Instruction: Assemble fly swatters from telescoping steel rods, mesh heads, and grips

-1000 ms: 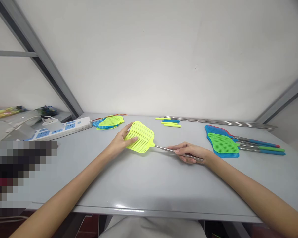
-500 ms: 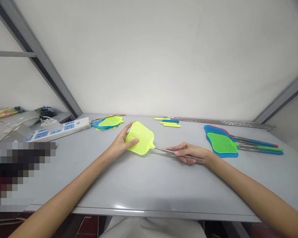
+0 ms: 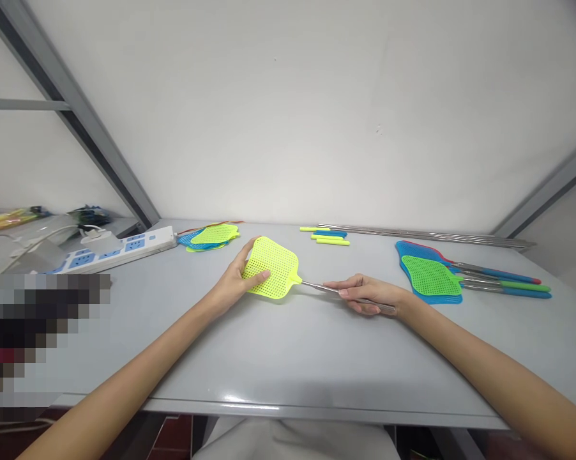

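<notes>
A yellow fly swatter head [image 3: 274, 265] with a perforated face is held over the table, joined at its neck to a thin metal rod [image 3: 317, 287]. My left hand [image 3: 237, 279] grips the head's left edge, thumb on the front and fingers behind. My right hand [image 3: 368, 295] is closed around the rod, whose bare end shows by the wrist. To the right lies a stack of fly swatters [image 3: 432, 276] in green, blue and red with coloured grips. Loose yellow and blue grip sleeves [image 3: 333, 241] lie behind my hands.
Several metal rods [image 3: 426, 236] lie along the wall at the back. At the back left is a pile of yellow and blue swatter heads [image 3: 214, 236], beside a white power strip [image 3: 161, 239] with cables. The grey table [image 3: 278, 358] ends in a front edge near my body.
Hardly anything differs. Both hands keep their hold on the swatter, and the whole view has shifted by a few pixels.
</notes>
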`<state>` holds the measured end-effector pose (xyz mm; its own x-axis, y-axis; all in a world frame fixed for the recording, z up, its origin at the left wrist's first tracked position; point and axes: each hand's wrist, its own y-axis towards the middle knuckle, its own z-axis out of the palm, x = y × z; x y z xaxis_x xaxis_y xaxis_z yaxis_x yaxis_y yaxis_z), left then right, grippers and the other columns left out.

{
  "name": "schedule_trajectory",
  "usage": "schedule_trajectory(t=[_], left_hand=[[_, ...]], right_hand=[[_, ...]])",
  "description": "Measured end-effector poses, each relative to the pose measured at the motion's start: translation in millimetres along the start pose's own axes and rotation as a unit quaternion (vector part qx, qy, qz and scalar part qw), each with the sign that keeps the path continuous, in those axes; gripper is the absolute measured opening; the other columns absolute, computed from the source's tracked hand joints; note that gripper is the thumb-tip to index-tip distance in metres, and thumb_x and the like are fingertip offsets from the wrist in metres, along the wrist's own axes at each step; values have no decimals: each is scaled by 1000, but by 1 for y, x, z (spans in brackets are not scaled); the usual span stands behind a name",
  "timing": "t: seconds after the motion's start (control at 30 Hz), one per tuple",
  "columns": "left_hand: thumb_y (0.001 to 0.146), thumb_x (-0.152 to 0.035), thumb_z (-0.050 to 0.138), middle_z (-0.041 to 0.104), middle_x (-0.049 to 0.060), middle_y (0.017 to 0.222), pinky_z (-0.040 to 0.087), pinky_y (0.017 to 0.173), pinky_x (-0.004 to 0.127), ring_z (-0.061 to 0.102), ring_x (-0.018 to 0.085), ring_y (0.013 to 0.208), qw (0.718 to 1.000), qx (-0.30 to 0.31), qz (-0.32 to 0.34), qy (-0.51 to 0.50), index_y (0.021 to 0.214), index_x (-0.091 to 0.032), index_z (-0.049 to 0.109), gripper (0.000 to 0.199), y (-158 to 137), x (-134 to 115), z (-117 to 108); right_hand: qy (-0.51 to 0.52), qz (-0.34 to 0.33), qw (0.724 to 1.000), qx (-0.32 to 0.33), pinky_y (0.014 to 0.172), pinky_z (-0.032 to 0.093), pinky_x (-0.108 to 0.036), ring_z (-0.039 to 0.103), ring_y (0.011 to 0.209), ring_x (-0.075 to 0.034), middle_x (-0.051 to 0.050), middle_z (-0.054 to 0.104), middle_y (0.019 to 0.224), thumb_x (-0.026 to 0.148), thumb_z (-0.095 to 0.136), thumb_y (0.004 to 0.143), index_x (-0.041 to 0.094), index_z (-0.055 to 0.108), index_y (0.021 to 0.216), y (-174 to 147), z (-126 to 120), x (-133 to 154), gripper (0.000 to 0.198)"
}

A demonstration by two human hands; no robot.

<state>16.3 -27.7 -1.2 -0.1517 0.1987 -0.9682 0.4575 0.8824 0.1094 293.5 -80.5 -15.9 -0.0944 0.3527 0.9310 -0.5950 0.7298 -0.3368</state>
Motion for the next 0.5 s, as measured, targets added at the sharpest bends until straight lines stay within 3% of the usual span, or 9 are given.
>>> schedule_trajectory(t=[0.23,0.5], left_hand=[[69,-39,53,42,5,120,39,85,36,42,23,106,1000,-7,3,20,127,-29,16,70,-2,1,5],[68,-35,56,32,6,128,31,93,36,36,21,113,999,-10,28,28,129,-29,5,80,-3,5,11]], right_hand=[[0,3,1000,-4,28,14,-16,25,27,0,6,45,44,28,52,72,18,43,118,2,-3,-4,48],[18,7,1000,-22,28,14,-16,22,27,0,7,42,43,27,53,71,17,43,118,2,-4,-5,49]])
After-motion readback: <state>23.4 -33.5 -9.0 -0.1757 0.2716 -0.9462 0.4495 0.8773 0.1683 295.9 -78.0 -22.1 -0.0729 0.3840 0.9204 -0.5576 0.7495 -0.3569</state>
